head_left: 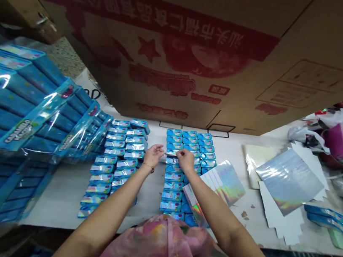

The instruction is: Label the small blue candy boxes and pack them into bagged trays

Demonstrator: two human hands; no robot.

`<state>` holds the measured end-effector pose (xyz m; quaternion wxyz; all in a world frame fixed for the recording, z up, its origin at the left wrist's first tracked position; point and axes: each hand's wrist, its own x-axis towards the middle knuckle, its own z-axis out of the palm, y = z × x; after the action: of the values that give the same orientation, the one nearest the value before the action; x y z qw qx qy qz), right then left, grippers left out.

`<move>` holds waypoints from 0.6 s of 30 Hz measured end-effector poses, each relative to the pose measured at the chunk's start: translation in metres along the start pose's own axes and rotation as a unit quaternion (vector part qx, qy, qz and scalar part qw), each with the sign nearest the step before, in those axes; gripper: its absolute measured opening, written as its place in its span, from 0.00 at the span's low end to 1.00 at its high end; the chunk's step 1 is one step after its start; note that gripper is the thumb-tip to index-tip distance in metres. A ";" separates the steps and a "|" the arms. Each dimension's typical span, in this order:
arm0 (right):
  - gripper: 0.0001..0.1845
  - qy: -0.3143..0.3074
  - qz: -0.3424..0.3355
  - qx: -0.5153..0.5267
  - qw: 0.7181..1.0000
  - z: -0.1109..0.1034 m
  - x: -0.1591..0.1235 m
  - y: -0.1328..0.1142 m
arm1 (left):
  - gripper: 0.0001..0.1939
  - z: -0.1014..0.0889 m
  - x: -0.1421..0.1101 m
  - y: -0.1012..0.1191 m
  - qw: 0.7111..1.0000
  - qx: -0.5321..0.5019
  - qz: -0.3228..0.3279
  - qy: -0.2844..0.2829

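While the left hand (153,156) and right hand (185,161) meet above rows of blue boxes, a thin pale strip (169,154) spans the small gap between them. The right fingertips pinch its end; the left fingers reach toward the other end, and whether they grip it I cannot tell. A gold bracelet (148,167) circles the left wrist. Under the strip, at 6 o'clock, lies a block of shiny blue boxes (180,174), with a second block of boxes (115,167) at 8 o'clock. Holographic cards (219,182) rest at 4 o'clock on the tabletop (59,202), foil sheets (288,181) at 3 o'clock, bagged blue packs (25,99) at 9 o'clock, and a printed cardboard carton (157,45) looms at 12 o'clock.
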<state>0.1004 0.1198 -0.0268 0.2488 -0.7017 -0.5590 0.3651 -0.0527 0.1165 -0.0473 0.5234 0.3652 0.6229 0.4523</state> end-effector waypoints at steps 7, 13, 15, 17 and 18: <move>0.09 0.007 -0.020 -0.120 0.993 0.008 0.004 -0.002 | 0.13 -0.005 0.019 -0.006 0.999 0.046 0.007 -0.018; 0.09 -0.005 0.000 -0.166 0.986 0.009 0.005 -0.007 | 0.14 -0.003 0.032 -0.014 0.996 0.079 0.009 -0.032; 0.09 -0.009 0.004 -0.195 0.981 0.010 0.006 -0.008 | 0.14 0.001 0.034 -0.019 0.995 0.093 0.009 -0.030; 0.10 -0.007 0.002 -0.220 0.975 0.008 0.006 -0.008 | 0.13 0.006 0.034 -0.025 0.994 0.110 0.010 -0.020; 0.11 -0.004 -0.004 -0.232 0.973 0.007 0.006 -0.007 | 0.13 0.008 0.032 -0.027 0.993 0.119 0.012 -0.013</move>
<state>0.0919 0.1267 -0.0273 0.0785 -0.7366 -0.6323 0.2266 -0.0500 0.1393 -0.0839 0.4785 0.4382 0.6615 0.3762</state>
